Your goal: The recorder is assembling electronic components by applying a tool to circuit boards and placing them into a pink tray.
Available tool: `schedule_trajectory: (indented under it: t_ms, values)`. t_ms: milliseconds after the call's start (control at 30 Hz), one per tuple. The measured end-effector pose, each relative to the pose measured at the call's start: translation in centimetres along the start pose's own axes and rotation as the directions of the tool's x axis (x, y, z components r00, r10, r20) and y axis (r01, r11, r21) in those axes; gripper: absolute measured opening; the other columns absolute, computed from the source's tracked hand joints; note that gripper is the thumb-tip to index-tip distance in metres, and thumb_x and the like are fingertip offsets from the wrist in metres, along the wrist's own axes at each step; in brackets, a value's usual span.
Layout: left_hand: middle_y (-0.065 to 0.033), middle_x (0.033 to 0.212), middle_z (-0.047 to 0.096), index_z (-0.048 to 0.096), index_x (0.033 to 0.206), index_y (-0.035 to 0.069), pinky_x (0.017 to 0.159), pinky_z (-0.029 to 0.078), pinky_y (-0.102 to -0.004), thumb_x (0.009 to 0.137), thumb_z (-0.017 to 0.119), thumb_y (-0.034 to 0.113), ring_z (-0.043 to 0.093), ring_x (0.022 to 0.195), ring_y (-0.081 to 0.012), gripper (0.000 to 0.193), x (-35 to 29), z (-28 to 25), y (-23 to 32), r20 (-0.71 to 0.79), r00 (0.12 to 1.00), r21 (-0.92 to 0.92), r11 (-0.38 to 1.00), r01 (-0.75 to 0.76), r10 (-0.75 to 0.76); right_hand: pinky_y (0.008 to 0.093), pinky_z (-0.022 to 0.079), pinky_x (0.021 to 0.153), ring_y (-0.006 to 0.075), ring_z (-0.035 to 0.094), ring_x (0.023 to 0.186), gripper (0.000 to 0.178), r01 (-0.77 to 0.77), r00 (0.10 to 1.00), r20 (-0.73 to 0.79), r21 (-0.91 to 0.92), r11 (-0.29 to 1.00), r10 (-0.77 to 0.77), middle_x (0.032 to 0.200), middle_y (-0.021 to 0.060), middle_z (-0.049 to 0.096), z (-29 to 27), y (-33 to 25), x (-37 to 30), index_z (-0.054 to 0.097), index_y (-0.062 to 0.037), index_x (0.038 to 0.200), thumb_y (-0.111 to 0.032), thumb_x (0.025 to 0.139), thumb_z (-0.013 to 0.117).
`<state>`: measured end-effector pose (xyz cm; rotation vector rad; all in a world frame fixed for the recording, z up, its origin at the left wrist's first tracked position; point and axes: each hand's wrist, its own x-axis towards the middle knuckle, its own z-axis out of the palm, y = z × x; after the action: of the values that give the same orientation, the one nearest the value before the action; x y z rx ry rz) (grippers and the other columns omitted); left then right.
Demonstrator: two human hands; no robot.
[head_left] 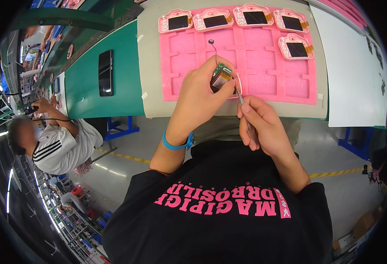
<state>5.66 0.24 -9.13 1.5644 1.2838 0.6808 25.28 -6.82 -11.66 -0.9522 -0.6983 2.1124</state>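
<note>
Steadying hand: the left hand (197, 91) grasps a green circuit-board assembly (222, 70) between thumb and fingers, above the pink foam tray (264, 83).
Tweezer hand: the right hand (262, 122) grasps metal tweezers (241, 100), their tips beside the left thumb at the assembly's right edge; whether they touch it cannot be told.
Careful handling: a firm pinch at the edges, light tweezer pressure and tips kept off the exposed components would likely serve best.
Board direction: the visible green end points ahead, away from the body, component side up; fingers hide too much to settle its long axis.
Thin wire: runs ahead of the left fingers to a small round black part (211, 42).
Pink housings (251, 16): five, with dark screens, ahead of both hands.
</note>
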Motion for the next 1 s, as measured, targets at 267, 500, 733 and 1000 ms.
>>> schedule_trajectory:
  t_ms: [267,500,733,1000]
  values:
    - [-0.0082,0.09,0.074,0.065,0.121,0.001,0.065,0.052,-0.0241,0.097,0.069,0.001,0.063,0.073,-0.0115,0.025,-3.5,-1.8,0.1,0.048,0.994,-0.331,0.937,0.109,-0.099,0.022,0.031,0.042,0.009,0.041,0.041,0.02,0.064,0.997,-0.046,-0.115,0.991,-0.07,0.059,0.0032,0.059,1.1,1.0,-1.0,0.058,-0.0072,0.106,-0.019,0.116,0.046]
    - [-0.0108,0.091,0.076,0.069,0.119,-0.001,0.062,0.055,-0.0232,0.104,0.065,0.006,0.063,0.069,-0.0121,0.017,-4.6,-2.4,0.6,0.203,0.967,-0.439,0.868,0.23,-0.154,0.0235,0.032,0.049,0.0069,0.042,0.048,0.015,0.24,0.937,-0.098,-0.516,0.823,-0.334,0.057,-0.0022,0.053,1.7,2.4,-1.3,0.064,-0.0059,0.106,-0.013,0.112,0.052]
    - [-0.0113,0.091,0.077,0.07,0.12,-0.001,0.06,0.053,-0.0214,0.104,0.066,0.007,0.061,0.068,-0.0101,0.019,-4.5,-2.4,0.4,0.2,0.963,-0.399,0.883,0.247,-0.179,0.0275,0.035,0.052,0.0096,0.044,0.052,0.009,0.269,0.879,-0.12,-0.673,0.689,-0.461,0.061,-0.0025,0.053,2.0,3.1,-1.2,0.068,-0.0048,0.107,-0.006,0.107,0.059]
    - [-0.0143,0.089,0.078,0.067,0.123,-0.001,0.056,0.05,-0.0209,0.102,0.069,0.005,0.059,0.063,-0.0103,0.022,-4.6,-1.6,-0.1,0.168,0.969,-0.384,0.894,0.232,-0.18,0.0318,0.042,0.053,0.0161,0.05,0.054,0.01,0.229,0.876,-0.087,-0.791,0.567,-0.474,0.069,0.0022,0.061,1.2,3.2,-1.8,0.069,-0.0043,0.113,-0.003,0.103,0.065]
